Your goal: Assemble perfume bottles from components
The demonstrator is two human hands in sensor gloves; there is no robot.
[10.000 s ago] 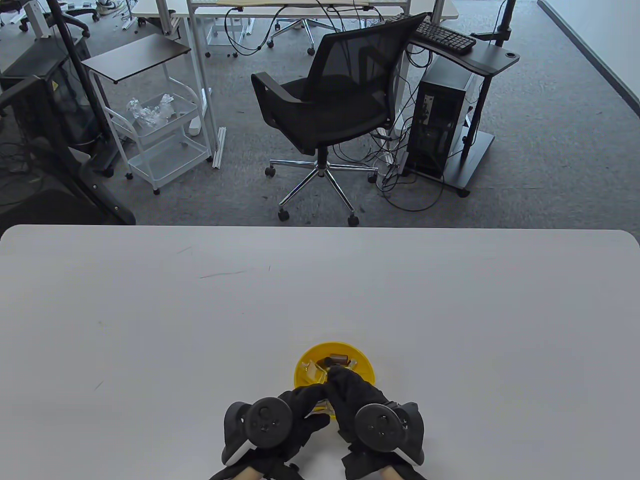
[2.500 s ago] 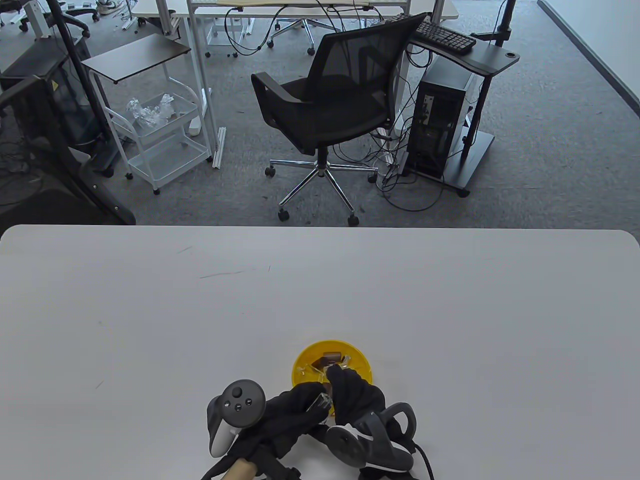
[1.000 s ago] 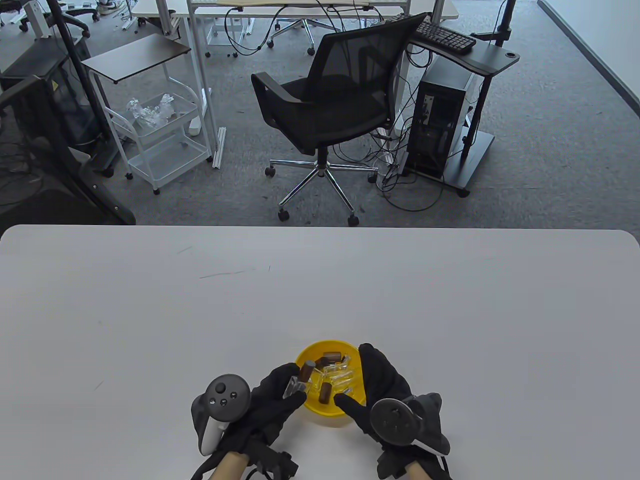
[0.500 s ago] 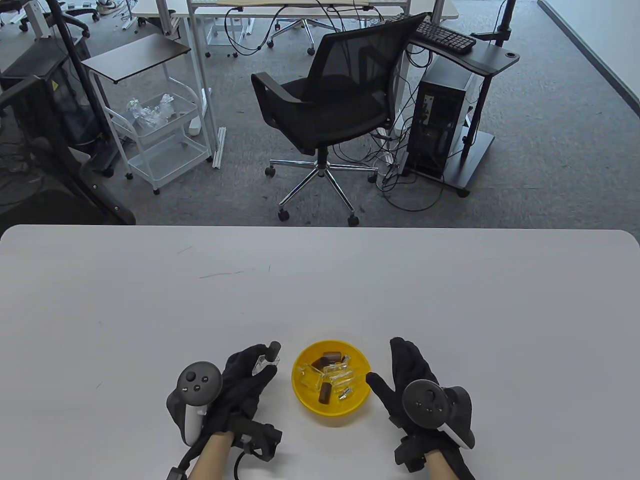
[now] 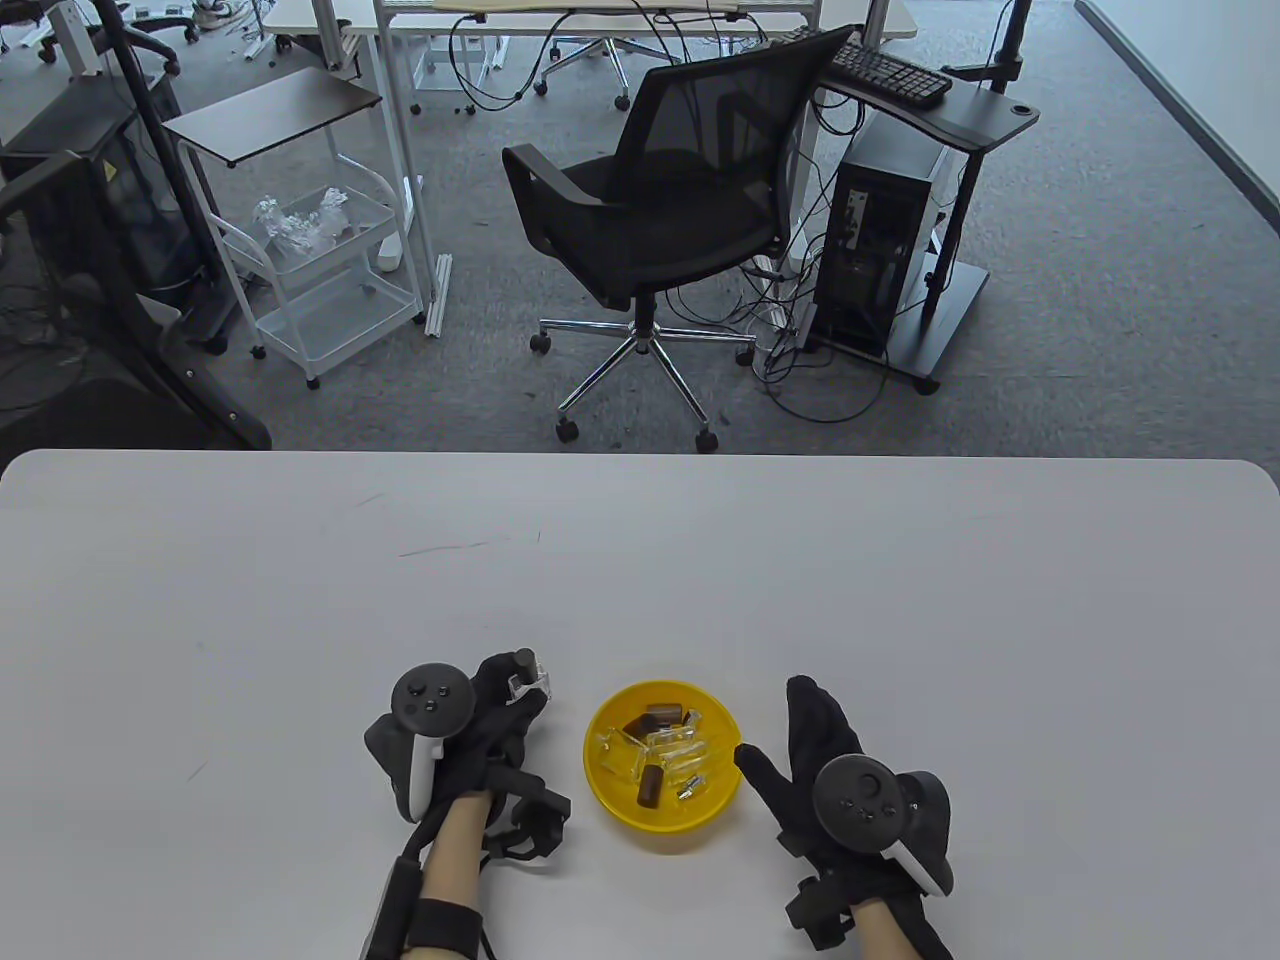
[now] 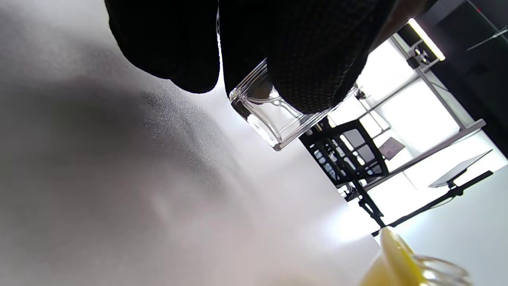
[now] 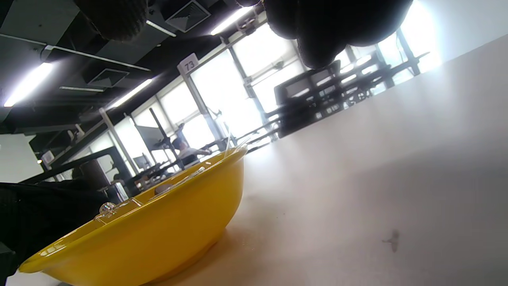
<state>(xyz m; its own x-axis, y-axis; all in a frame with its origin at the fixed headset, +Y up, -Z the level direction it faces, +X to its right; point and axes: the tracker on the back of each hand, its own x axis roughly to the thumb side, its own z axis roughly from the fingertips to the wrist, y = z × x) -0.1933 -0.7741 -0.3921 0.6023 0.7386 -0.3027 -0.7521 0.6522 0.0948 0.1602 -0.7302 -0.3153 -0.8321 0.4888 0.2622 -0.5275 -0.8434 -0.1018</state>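
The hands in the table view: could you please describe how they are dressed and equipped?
Both the left hand and right hand wear black mesh-textured gloves, forearms bare. Each back carries a dark grey, round-faced tracker with small buttons and a white underside. Black straps and cables run along the wrists.

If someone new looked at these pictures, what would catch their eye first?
The yellow bowl of clear bottles and brown caps stands out, near the white table's front edge. Just left of it, the left hand holds a capped clear bottle above the table; the right hand lies open beside the bowl.
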